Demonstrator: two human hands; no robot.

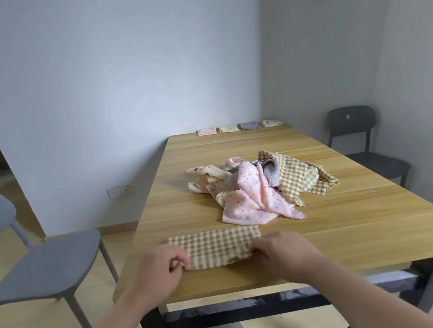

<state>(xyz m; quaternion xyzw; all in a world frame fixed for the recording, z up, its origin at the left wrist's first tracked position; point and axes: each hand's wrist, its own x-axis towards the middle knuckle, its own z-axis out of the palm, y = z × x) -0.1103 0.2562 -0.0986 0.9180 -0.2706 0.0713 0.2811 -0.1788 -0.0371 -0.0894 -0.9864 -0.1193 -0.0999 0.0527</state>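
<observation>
A brown-and-cream checked cloth lies folded into a strip near the front edge of the wooden table. My left hand pinches its near left corner with curled fingers. My right hand pinches its near right corner in the same way. Behind it, in the middle of the table, sits a loose heap of cloths: a pink dotted one, a yellow checked one and a cream one.
Several small folded cloths lie in a row along the table's far edge. A grey chair stands at the left of the table, a dark chair at the right. White walls close off the back and right.
</observation>
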